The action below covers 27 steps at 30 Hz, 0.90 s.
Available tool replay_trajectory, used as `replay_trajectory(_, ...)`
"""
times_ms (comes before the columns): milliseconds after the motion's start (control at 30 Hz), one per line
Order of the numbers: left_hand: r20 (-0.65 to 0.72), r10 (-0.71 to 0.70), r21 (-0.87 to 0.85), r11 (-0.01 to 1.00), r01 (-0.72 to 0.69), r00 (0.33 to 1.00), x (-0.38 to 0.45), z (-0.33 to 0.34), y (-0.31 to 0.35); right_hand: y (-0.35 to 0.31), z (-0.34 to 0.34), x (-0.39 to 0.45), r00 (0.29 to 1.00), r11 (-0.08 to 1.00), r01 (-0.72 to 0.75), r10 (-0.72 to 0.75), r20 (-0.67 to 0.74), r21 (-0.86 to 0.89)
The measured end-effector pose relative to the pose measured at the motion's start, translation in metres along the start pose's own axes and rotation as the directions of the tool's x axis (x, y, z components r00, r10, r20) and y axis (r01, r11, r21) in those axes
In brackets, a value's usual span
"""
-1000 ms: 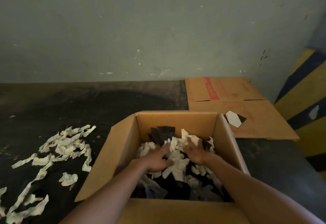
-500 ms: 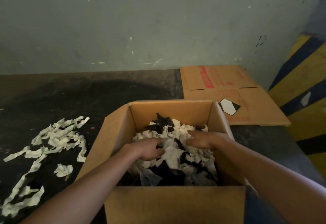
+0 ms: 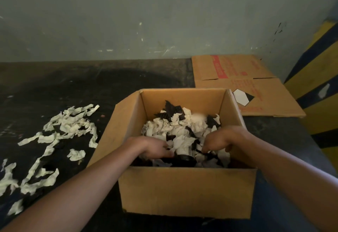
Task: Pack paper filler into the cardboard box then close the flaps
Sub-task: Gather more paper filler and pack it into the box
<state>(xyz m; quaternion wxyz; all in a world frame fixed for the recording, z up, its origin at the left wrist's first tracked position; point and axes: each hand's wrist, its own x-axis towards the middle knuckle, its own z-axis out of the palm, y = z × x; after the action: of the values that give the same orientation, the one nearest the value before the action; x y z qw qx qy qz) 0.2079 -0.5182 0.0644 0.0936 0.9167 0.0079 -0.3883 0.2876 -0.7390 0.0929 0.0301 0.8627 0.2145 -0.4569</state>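
An open cardboard box (image 3: 186,191) stands on the dark floor in front of me, its flaps spread outward. White and black paper filler (image 3: 175,127) is heaped inside it. Both my hands are down in the box near its front wall. My left hand (image 3: 151,147) has its fingers curled into the shreds on the left. Over to the right, my right hand (image 3: 223,138) claws down into the filler, fingertips buried. Between them a dark bottle with a pale label (image 3: 184,154) shows partly through the paper.
Several loose white paper strips (image 3: 69,127) lie scattered on the floor left of the box. A flattened cardboard sheet (image 3: 243,85) lies at the back right. A yellow and dark striped barrier (image 3: 320,85) rises at the right, and a grey-green wall (image 3: 146,21) stands behind.
Both hands have drawn back from the middle of the filler toward the box's near wall and curled their fingers. The dark bottle has come into sight between them.
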Motion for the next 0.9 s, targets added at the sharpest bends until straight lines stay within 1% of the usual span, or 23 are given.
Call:
replay_trajectory(100,0.132,0.022,0.034,0.999,-0.027,0.991,0.002,0.014,0.003,-0.005,0.025,0.007,0.995,0.992,0.04,-0.028,0.091,-0.124)
replay_trajectory(167,0.157,0.028,0.013,0.999,-0.03,0.987,0.005,0.022,0.005,-0.006,0.036,0.009,0.992,0.986,0.054,-0.035,0.122,-0.155)
replay_trajectory(233,0.156,0.025,-0.01,1.0,-0.024,0.987,0.005,0.024,0.006,-0.004,0.031,0.008,0.993,0.992,0.048,-0.035,0.109,-0.117)
replay_trajectory(267,0.134,0.027,-0.009,1.0,-0.026,0.991,0.003,0.022,0.006,-0.001,0.025,0.006,0.995,0.997,0.036,-0.03,0.098,-0.062)
replay_trajectory(333,0.039,0.032,-0.012,0.999,-0.032,0.999,-0.004,0.013,0.007,0.0,0.013,0.0,0.999,0.997,0.019,-0.021,0.031,0.072)
replay_trajectory(367,-0.026,0.038,-0.028,0.999,-0.038,0.999,-0.01,0.007,0.007,0.0,0.007,-0.004,0.999,0.994,0.028,-0.025,-0.031,0.11)
replay_trajectory(433,-0.2,0.042,-0.081,0.995,-0.06,0.979,-0.023,-0.004,0.005,-0.007,-0.003,-0.013,0.98,0.989,0.087,-0.064,-0.189,0.119)
replay_trajectory(467,-0.306,0.038,-0.109,0.991,-0.074,0.951,-0.031,-0.008,0.003,-0.014,-0.005,-0.016,0.955,0.986,0.12,-0.083,-0.283,0.116)
replay_trajectory(500,-0.423,0.035,-0.126,0.987,-0.097,0.905,-0.04,-0.01,0.001,-0.02,-0.006,-0.018,0.92,0.98,0.153,-0.096,-0.38,0.124)
replay_trajectory(567,-0.645,0.057,-0.122,0.977,-0.177,0.762,-0.057,-0.011,-0.006,-0.036,-0.004,-0.018,0.831,0.961,0.221,-0.095,-0.548,0.168)
replay_trajectory(600,-0.719,0.073,-0.12,0.966,-0.227,0.691,-0.065,-0.009,-0.011,-0.045,-0.003,-0.02,0.793,0.954,0.242,-0.09,-0.602,0.175)
replay_trajectory(633,-0.767,0.08,-0.12,0.957,-0.265,0.636,-0.074,-0.007,-0.016,-0.056,-0.001,-0.02,0.765,0.953,0.252,-0.089,-0.638,0.17)
replay_trajectory(667,-0.799,0.085,-0.116,0.95,-0.291,0.596,-0.083,-0.004,-0.022,-0.068,0.002,-0.021,0.751,0.955,0.248,-0.083,-0.655,0.163)
replay_trajectory(700,-0.814,0.079,-0.115,0.949,-0.293,0.576,-0.092,0.001,-0.03,-0.081,0.005,-0.02,0.74,0.957,0.246,-0.083,-0.667,0.154)
replay_trajectory(767,-0.824,0.048,-0.131,0.954,-0.272,0.565,-0.111,0.013,-0.051,-0.111,0.013,-0.023,0.731,0.962,0.235,-0.079,-0.678,0.142)
replay_trajectory(900,-0.809,-0.075,-0.226,0.956,-0.19,0.584,-0.144,0.048,-0.106,-0.177,0.04,-0.03,0.707,0.963,0.254,-0.123,-0.696,0.088)
